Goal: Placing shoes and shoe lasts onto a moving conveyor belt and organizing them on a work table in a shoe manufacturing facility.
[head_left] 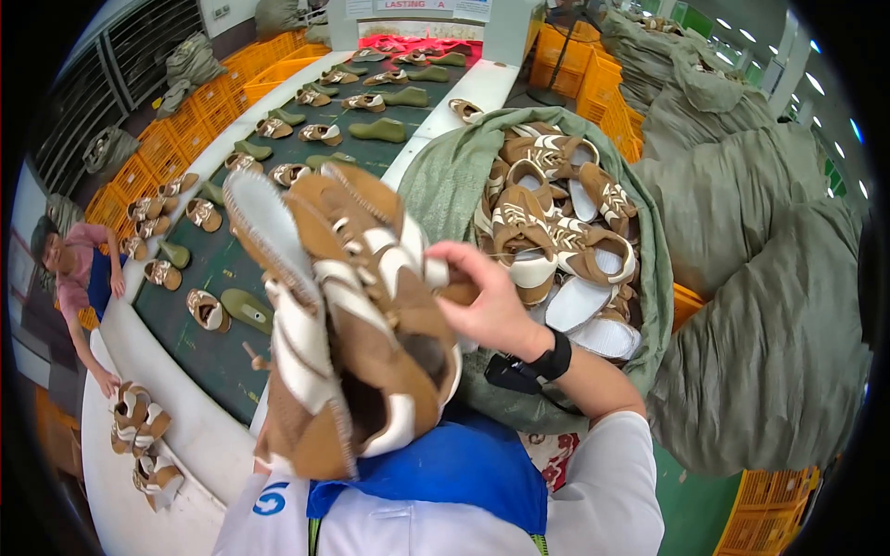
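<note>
A bundle of brown and white shoe uppers (389,306), with stitched edges and pale insoles, is held up close in front of my chest. My left hand (256,357) supports it from behind and is almost wholly hidden, with only a bit of finger showing at its left edge. My right hand (496,301) is closed, thumb and fingers pinching a brown and white piece at the bundle's right side. A thin pale thread stretches right from these fingers. Just beyond, a green sack (436,185) gapes open, full of similar shoe uppers (547,222).
A dark green conveyor (357,153) carries rows of uppers and green shoe lasts (378,130). Across it at left, a co-worker (83,269) reaches toward uppers (139,417) on the white ledge (120,343). Stuffed grey-green sacks (760,315) and orange crates (769,510) stand at right.
</note>
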{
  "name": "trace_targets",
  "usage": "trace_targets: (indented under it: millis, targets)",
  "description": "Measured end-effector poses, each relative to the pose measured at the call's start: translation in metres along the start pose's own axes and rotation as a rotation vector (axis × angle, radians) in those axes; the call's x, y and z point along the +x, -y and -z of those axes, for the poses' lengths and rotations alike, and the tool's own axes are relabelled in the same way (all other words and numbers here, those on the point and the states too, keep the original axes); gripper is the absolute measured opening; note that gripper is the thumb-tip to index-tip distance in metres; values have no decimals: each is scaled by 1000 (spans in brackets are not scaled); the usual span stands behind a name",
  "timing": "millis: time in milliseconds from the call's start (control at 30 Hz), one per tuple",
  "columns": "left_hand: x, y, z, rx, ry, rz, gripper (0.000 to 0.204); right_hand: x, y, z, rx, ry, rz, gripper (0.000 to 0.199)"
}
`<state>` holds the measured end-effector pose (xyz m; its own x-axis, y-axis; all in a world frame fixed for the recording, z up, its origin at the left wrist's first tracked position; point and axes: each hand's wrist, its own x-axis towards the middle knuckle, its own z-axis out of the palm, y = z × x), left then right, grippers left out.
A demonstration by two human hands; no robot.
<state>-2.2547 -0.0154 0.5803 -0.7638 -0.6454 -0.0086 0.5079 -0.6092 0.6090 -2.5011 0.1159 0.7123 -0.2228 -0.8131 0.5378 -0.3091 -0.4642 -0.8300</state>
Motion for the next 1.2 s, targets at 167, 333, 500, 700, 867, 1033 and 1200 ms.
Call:
trace_targets:
  millis: [167,333,500,700,867,1033,1200]
  targets:
    - [-82,-13,58,26,21,65,36,-9,8,-8,53,88,6,42]
    - [-82,-20,59,34,29,90,36,-8,-4,-1,473,228,-324,34]
    - [-100,5,54,22,32,115,36,-15,-41,84,-1161,42,184,27]
    - [-30,4,26,3,65,137,36,-57,-59,158,-116,-455,-317,20]
    - [-133,-9,123,-14,130,188,36,-76,-32,181,646,-706,-193,26]
    - [-29,-137,140,-28,117,136,36,-73,-27,165,719,-716,-173,31]
    - [-171,-46,169,-54,126,89,36,-71,3,154,-223,-587,38,16]
